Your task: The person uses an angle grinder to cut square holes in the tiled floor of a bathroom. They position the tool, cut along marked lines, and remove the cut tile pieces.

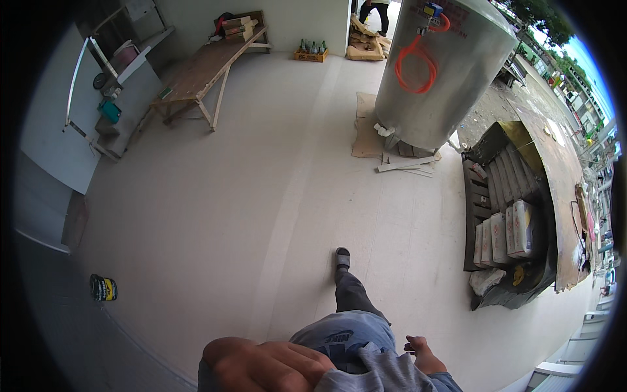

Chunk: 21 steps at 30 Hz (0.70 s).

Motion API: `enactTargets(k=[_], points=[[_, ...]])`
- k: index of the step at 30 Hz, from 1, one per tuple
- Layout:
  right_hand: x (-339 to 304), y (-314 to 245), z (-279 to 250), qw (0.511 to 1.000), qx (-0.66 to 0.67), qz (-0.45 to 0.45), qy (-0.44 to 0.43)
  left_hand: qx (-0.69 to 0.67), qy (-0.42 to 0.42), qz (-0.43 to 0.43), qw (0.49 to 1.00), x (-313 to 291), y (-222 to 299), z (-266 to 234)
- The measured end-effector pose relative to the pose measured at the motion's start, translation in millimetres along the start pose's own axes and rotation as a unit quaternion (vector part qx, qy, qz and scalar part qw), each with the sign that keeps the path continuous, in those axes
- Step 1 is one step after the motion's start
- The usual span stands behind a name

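Observation:
My left hand [271,366] is large and close at the lower edge, its back and knuckles up and its fingers bent in front of my chest. Anything inside those fingers is hidden. Beside it, grey cloth of my shirt [372,371] lies in folds. On the other side, my right hand [421,353] hangs out from my body with its fingers apart, holding nothing. Below me show my blue-grey shorts [346,330] and one leg in a dark legging, stretched forward to a foot in a dark sandal [342,257] on the pale floor.
A big metal tank [444,78] with an orange hose stands ahead right on cardboard. Nearer right, a dark crate [480,196] holds several boxes. A wooden bench [209,68], a bottle crate [310,56] and a bucket [103,287] lie leftward. A person [375,12] stands beyond the doorway.

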State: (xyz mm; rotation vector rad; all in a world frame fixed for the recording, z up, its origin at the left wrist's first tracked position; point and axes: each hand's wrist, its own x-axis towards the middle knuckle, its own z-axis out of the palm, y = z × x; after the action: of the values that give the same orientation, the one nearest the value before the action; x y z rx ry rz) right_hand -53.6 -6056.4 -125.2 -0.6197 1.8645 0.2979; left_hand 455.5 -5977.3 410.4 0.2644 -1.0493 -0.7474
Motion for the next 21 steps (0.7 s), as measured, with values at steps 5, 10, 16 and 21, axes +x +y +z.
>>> enactTargets(k=[5,10,16,21], points=[[9.1,-256.9,10.9,0.998,0.007,-0.065,-0.001,-0.035,-0.073,-0.01,0.997,142.6,-65.0,-107.8],[-21.9,-570.1,36.2,0.95,-0.099,-0.293,0.03,0.055,0.005,-0.073,0.996,254.8,-96.8,-199.7],[-35.1,-860.5,93.0,0.885,-0.097,-0.456,0.016,-0.038,-0.037,-0.048,0.997,386.5,-163.6,-376.9],[-11.5,-963.1,141.1,0.945,-0.095,-0.313,0.015,0.093,-0.034,-0.002,0.995,518.1,-186.4,-508.3]])
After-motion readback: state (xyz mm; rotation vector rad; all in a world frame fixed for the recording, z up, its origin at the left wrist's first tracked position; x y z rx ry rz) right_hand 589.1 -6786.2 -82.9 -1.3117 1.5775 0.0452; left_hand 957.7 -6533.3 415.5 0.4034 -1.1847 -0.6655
